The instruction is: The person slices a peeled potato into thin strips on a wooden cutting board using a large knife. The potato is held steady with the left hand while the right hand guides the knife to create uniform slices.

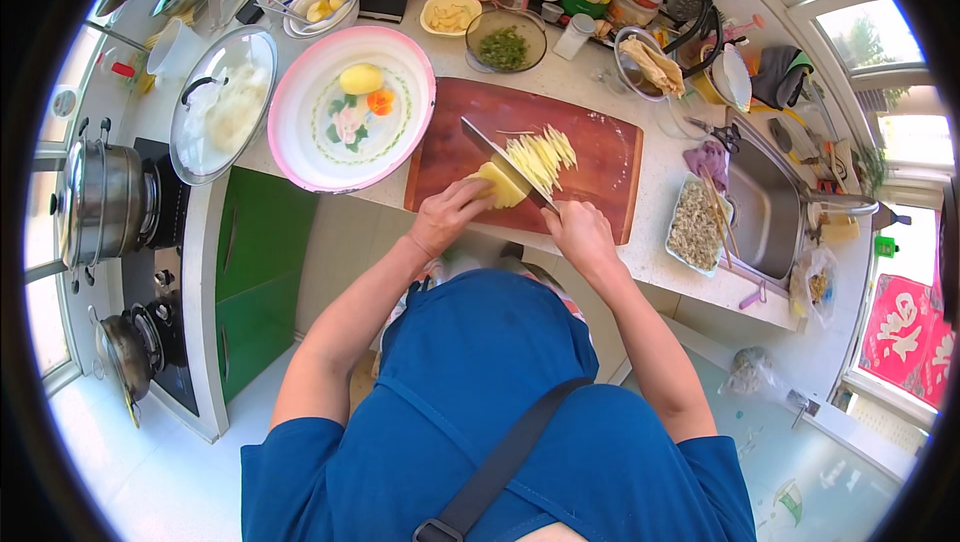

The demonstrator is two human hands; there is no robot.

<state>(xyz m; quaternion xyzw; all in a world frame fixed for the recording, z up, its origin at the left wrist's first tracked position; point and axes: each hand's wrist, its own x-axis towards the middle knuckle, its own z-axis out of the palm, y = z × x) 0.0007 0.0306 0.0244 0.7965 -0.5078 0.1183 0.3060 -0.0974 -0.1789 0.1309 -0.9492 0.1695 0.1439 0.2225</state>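
Note:
On a reddish-brown wooden cutting board (600,189), my left hand (450,212) presses down on a stack of sliced peeled potato (501,188). My right hand (581,234) grips the handle of a kitchen knife (499,152). The blade stands along the right edge of the potato stack and hides part of it. Just right of the blade lies a heap of thin potato shreds (544,155). To the left, a pink-rimmed enamel basin (300,121) holds a whole peeled potato (361,79).
Behind the board stand a glass bowl of chopped greens (504,46), a small yellow bowl (450,14) and a salt shaker (574,37). A tray of grey-brown food (697,223) with chopsticks sits by the sink (765,204). A glass lid (225,106) is left of the basin; pots (105,200) stand on the stove.

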